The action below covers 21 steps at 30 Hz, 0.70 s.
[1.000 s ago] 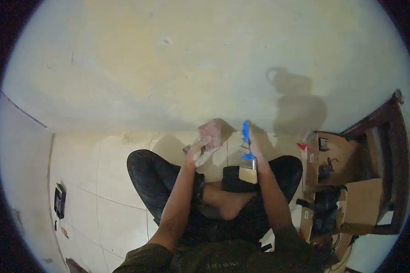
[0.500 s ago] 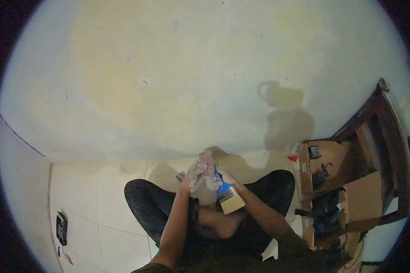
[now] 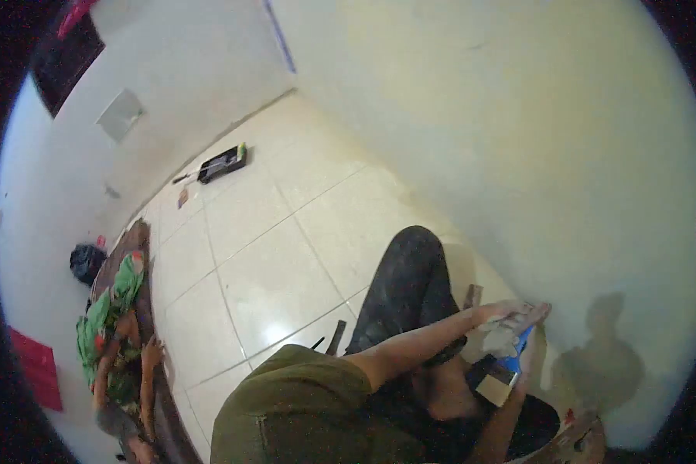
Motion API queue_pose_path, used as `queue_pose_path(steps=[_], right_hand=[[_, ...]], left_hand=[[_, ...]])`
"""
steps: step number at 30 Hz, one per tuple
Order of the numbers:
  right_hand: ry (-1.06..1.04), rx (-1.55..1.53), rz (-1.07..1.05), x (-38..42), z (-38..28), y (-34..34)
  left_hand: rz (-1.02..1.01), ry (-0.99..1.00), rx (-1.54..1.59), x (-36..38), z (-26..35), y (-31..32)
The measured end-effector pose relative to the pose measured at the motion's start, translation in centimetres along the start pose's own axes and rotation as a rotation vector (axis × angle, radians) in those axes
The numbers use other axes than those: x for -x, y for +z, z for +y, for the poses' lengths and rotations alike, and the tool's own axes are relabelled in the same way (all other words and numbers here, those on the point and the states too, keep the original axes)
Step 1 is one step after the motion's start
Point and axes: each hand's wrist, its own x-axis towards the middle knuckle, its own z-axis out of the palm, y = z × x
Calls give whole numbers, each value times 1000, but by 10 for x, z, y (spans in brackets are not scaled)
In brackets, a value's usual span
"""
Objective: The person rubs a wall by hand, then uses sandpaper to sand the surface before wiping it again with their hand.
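My left hand [image 3: 506,319], whitish on the fingers, is closed around a dusty pinkish flat block [image 3: 540,311] close to the wall. Just below, my right hand [image 3: 529,357] grips a wide paintbrush [image 3: 515,354] with a blue handle; its pale bristles point down toward my lap. The two hands are close together, and my left one partly covers the brush handle. On the floor beyond my left wrist lies a small brownish flat piece [image 3: 473,295], perhaps a scraper. Fine detail between the fingers is blurred.
A black paint tray [image 3: 223,164] with a long-handled tool sits by the far wall. Another person [image 3: 120,363] lies on a brown mat [image 3: 162,402] at left, near a black bag [image 3: 87,263]. A dark strip [image 3: 336,338] rests beside my knee. The painted wall [image 3: 518,155] rises at right.
My view has swung left, bringing the other person and the side wall into sight; the cardboard boxes have mostly left the frame. Both hands keep their holds.
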Motion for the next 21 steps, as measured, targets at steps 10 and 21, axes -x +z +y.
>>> queue_pose_path(steps=[10,21], right_hand=[[-125,315,105,38,-3,58],[-386,947,444,73,-8,130]], left_hand=[[51,54,138,16,23,5],[-175,-16,690,45,84,26]])
